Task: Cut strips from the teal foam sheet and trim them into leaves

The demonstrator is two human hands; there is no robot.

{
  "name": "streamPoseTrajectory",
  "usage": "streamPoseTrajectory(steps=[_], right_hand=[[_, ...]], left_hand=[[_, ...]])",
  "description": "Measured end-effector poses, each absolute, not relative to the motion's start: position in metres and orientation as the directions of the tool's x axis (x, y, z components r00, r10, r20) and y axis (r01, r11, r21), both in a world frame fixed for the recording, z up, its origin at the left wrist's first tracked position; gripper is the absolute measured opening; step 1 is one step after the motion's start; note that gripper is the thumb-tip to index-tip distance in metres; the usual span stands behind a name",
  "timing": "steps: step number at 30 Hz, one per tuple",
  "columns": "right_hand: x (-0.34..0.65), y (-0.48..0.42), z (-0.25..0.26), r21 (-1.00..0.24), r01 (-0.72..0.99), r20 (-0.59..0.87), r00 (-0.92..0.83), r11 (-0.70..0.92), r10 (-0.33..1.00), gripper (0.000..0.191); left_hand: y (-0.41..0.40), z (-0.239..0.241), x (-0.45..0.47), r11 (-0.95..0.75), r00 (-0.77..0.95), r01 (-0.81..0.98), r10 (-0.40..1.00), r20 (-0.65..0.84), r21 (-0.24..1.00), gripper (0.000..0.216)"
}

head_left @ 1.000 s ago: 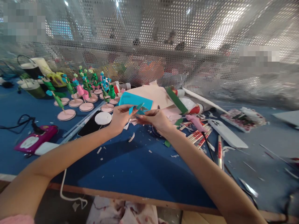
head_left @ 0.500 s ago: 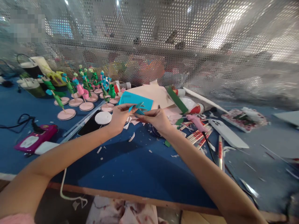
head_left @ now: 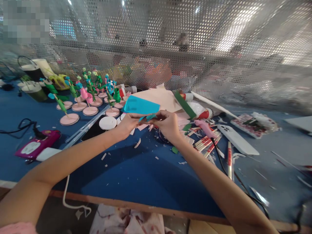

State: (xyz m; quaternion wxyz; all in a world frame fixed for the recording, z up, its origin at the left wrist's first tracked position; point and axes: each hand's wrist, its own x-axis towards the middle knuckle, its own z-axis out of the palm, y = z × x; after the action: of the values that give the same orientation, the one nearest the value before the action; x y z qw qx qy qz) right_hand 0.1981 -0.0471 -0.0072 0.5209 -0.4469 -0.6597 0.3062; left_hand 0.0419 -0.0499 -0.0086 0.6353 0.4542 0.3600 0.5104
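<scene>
Both hands are up over the middle of the table [head_left: 146, 175], closed on the same small thing. The left hand [head_left: 128, 122] has thumb and forefinger pressed together on one end of a teal piece [head_left: 147, 117], and the right hand [head_left: 167, 124] pinches the other end with its fingertips drawn tight, the rest of the fingers curled in. The piece is blurred from here, so I can't make out its cut, only that it is thin and bridges the short gap between the two pinches.

A half second back the piece stood more upright and showed against the blue sheet [head_left: 138, 105]. Now it lies flatter and lower, and the hands have drawn closer together, with the right one turned more over the top.

The piece sits just in front of the blue sheet, which rests on pale paper behind the hands. A white disc [head_left: 107, 123] lies just left of the left hand, paper flowers [head_left: 85, 94] on pink bases stand farther left, and a pink glue gun [head_left: 204, 128] and a phone [head_left: 237, 139] lie off to the right.
</scene>
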Motion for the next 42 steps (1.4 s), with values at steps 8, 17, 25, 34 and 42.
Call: streamPoseTrajectory(steps=[8, 17, 25, 34, 42], right_hand=[[0.196, -0.053, 0.0, -0.846, 0.295, 0.406, -0.183, 0.444, 0.895, 0.025], [0.189, -0.048, -0.01, -0.969, 0.053, 0.234, -0.132, 0.243, 0.963, 0.034], [0.188, -0.053, -0.002, -0.968, 0.056, 0.231, -0.183, 0.245, 0.955, 0.029], [0.193, -0.052, -0.006, -0.902, 0.101, 0.396, -0.195, 0.42, 0.897, 0.018], [0.197, -0.047, -0.013, -0.801, 0.215, 0.562, -0.055, 0.559, 0.825, 0.025]], left_hand=[[-0.053, -0.001, 0.042, 0.015, 0.125, -0.405, 0.991, 0.04, 0.914, 0.025], [-0.05, -0.007, 0.043, -0.097, 0.063, -0.398, 0.989, 0.132, 0.912, 0.027], [-0.046, -0.008, 0.039, -0.17, 0.065, -0.372, 0.976, 0.208, 0.913, 0.022], [-0.043, -0.011, 0.038, 0.056, 0.169, -0.442, 0.985, 0.022, 0.895, 0.026], [-0.045, -0.017, 0.038, 0.192, 0.425, -0.395, 0.905, -0.007, 0.898, 0.033]])
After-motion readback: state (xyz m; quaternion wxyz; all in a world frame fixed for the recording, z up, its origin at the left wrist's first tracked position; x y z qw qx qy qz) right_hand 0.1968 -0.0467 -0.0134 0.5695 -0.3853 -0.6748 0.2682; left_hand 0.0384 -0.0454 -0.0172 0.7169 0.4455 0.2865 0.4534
